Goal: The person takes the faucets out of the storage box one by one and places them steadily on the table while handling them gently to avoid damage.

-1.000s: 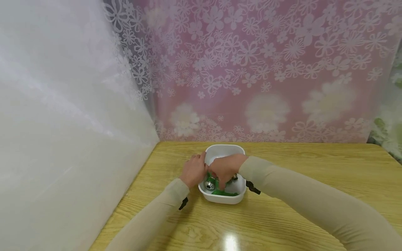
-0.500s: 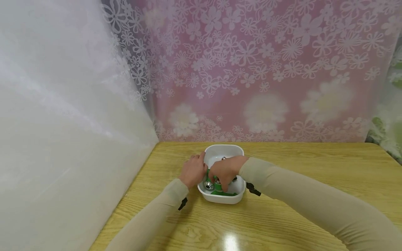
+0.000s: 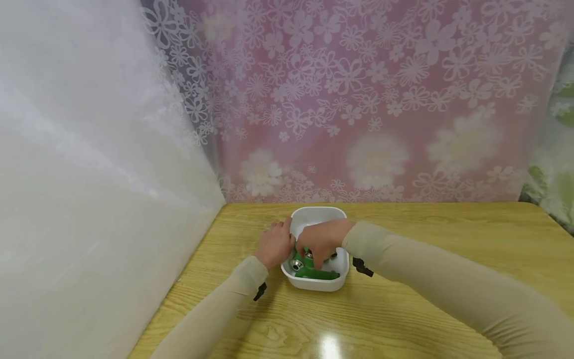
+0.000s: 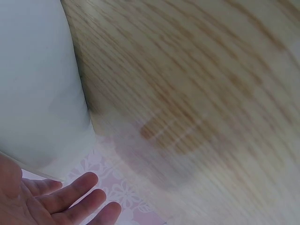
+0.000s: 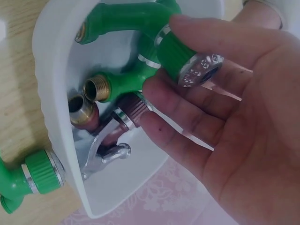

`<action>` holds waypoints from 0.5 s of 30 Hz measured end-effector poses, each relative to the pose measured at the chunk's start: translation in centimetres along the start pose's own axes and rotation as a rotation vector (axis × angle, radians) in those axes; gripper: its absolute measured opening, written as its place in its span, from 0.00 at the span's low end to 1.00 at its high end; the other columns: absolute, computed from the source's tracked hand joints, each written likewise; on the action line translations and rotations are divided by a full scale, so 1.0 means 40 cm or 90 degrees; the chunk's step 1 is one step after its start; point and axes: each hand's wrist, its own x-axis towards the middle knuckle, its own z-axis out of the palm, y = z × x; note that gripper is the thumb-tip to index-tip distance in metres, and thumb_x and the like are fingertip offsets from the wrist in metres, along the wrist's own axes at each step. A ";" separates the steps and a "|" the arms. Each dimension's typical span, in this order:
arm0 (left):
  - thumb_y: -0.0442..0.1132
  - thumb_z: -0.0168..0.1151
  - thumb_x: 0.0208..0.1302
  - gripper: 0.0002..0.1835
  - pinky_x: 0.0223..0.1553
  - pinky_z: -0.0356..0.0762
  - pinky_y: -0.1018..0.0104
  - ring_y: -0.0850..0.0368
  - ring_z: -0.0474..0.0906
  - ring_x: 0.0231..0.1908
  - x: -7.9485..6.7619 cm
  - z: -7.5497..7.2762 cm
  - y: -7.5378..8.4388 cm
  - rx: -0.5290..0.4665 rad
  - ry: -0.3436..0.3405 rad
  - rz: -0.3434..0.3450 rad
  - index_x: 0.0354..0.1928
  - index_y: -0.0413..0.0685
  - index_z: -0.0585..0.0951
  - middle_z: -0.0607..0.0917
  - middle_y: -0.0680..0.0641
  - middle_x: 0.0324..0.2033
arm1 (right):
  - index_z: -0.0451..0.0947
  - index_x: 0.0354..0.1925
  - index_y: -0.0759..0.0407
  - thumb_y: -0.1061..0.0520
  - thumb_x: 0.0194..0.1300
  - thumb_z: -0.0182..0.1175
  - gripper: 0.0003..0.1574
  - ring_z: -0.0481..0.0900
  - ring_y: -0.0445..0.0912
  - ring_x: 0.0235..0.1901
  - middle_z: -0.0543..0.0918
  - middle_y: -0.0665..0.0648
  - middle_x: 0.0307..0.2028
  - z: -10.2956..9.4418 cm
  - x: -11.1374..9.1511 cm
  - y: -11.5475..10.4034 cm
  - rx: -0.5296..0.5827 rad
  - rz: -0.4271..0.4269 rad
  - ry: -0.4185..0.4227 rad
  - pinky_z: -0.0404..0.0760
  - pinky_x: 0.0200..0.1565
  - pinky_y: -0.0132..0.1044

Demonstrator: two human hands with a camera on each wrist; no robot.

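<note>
A white plastic basin (image 3: pixel 316 285) stands on the wooden table, with green taps inside. My right hand (image 3: pixel 323 240) reaches down into it. In the right wrist view, its thumb and fingertips pinch the ribbed green knob (image 5: pixel 176 56) of a green tap (image 5: pixel 126 18) with a silver ring and a patterned silver cap. Below that knob lie another green tap with a brass threaded end (image 5: pixel 97 89) and a dark red tap with a chrome handle (image 5: pixel 105 145). My left hand (image 3: pixel 274 243) rests at the basin's left rim, its fingers loosely extended along the outside in the left wrist view.
Outside the basin wall, another green tap (image 5: pixel 37 176) shows over the table in the right wrist view. The wood-grain table (image 3: pixel 426 239) extends to the right. Translucent sheeting (image 3: pixel 112 174) borders the left side, and a pink flowered curtain (image 3: pixel 381 124) hangs behind.
The green tap at the basin's near end has turned slightly and shows more of its body. My right hand has shifted only a little; my left hand stays at the rim.
</note>
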 end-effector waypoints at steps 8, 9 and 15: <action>0.43 0.48 0.75 0.27 0.48 0.82 0.46 0.43 0.79 0.55 0.000 0.000 0.002 0.000 0.000 0.002 0.72 0.43 0.66 0.83 0.39 0.54 | 0.83 0.47 0.49 0.55 0.60 0.72 0.16 0.79 0.35 0.30 0.82 0.42 0.38 -0.023 -0.035 0.012 0.017 -0.002 0.024 0.80 0.38 0.33; 0.43 0.48 0.75 0.27 0.49 0.82 0.46 0.43 0.79 0.55 0.000 0.002 0.002 0.000 -0.001 0.001 0.72 0.43 0.66 0.83 0.39 0.54 | 0.82 0.48 0.50 0.55 0.60 0.72 0.17 0.79 0.35 0.30 0.82 0.42 0.38 -0.027 -0.039 0.014 0.019 -0.001 0.026 0.80 0.38 0.33; 0.44 0.48 0.75 0.27 0.50 0.82 0.46 0.44 0.79 0.56 0.000 0.002 0.004 -0.002 -0.012 -0.013 0.72 0.43 0.66 0.82 0.39 0.56 | 0.81 0.55 0.52 0.56 0.60 0.71 0.23 0.79 0.36 0.35 0.83 0.44 0.45 -0.048 -0.063 0.029 0.038 0.020 0.041 0.80 0.42 0.35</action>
